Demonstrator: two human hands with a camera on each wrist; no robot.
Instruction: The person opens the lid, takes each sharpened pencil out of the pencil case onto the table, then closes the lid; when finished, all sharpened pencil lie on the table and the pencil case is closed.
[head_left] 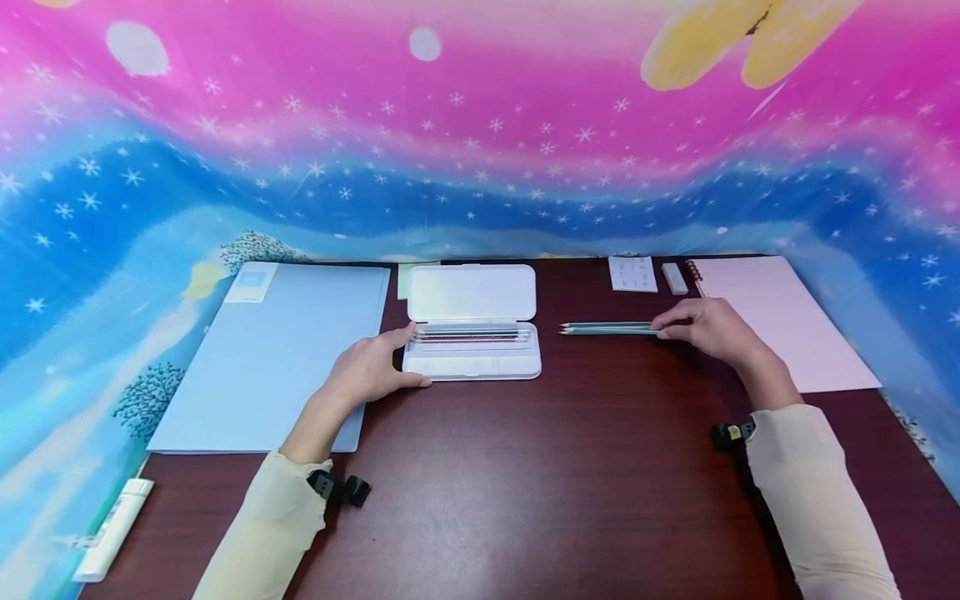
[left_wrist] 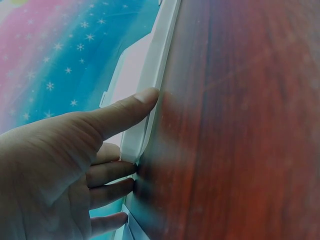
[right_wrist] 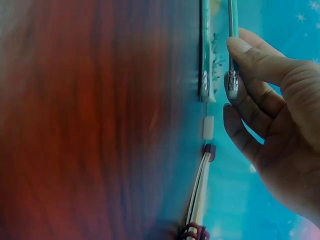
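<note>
A white pencil case (head_left: 472, 364) lies on the table with its lid (head_left: 472, 292) raised at the back and several pencils (head_left: 472, 335) in its upper section. My left hand (head_left: 367, 367) holds the case's left end, thumb on the front edge and index finger towards the hinge. In the left wrist view the thumb presses the case's side (left_wrist: 150, 75), with the other fingers beside its end. Between thumb and fingers, my right hand (head_left: 708, 329) pinches a green pencil (right_wrist: 233, 65) near its eraser end. Another green pencil (right_wrist: 205, 55) lies just beside it on the table.
A blue folder (head_left: 300, 358) lies at the left, a spiral notebook (head_left: 787, 325) at the right. Behind the right hand are a white eraser (head_left: 674, 279) and a small printed paper (head_left: 632, 273). A white stick-like object (head_left: 116, 529) sits at the left edge.
</note>
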